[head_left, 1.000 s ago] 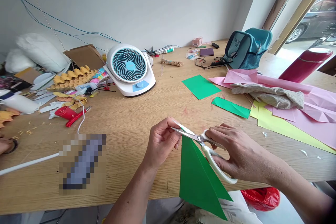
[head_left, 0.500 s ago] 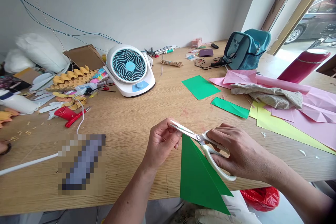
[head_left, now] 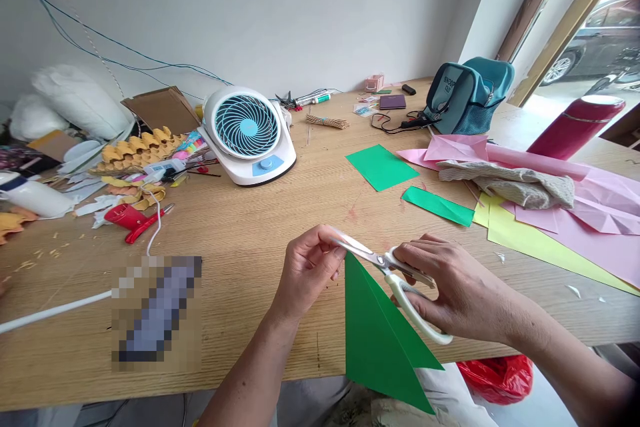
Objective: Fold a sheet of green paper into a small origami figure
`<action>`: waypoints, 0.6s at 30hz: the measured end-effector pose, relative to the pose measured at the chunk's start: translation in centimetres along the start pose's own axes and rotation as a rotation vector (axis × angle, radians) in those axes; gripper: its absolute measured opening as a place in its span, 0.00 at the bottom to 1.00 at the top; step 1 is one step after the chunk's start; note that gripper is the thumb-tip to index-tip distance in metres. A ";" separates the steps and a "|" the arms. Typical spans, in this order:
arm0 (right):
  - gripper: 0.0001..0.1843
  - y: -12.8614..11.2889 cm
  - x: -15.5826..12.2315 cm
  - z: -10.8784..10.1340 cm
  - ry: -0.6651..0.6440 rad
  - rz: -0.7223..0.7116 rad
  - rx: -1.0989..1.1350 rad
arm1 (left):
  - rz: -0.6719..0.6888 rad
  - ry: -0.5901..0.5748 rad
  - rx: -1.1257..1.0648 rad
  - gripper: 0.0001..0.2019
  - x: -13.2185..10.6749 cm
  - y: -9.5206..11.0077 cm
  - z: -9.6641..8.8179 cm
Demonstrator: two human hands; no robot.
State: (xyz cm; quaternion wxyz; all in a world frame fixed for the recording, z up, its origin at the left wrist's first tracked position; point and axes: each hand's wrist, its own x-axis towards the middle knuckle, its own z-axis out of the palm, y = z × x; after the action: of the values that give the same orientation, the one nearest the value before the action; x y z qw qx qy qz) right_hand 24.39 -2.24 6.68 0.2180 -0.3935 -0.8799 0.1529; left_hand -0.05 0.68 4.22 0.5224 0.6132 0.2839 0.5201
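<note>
1. Left hand (head_left: 313, 271): thumb and forefinger pinched on the top corner of the green sheet (head_left: 376, 340).
2. Right hand (head_left: 450, 287): fingers wrapped around the handles of the scissors (head_left: 381, 260), blades at the left fingertips.
3. The green sheet overhangs the near edge of the table (head_left: 240, 233).

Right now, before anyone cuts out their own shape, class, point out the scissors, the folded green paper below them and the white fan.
scissors (head_left: 381, 260): head view, on the pivot.
folded green paper (head_left: 374, 337): head view, on its broad face.
white fan (head_left: 249, 127): head view, on the blue hub.
</note>
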 end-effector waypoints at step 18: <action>0.18 13.5 -5.7 -2.1 -0.031 0.620 -0.464 | -0.223 0.319 0.392 0.12 2.5 -4.0 -2.7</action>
State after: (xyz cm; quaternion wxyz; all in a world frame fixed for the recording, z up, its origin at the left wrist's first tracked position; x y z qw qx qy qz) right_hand 37.25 2.35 1.04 0.0534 -0.6772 -0.7337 0.0142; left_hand -1.01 5.04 1.06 0.3966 0.5780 0.5233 0.4846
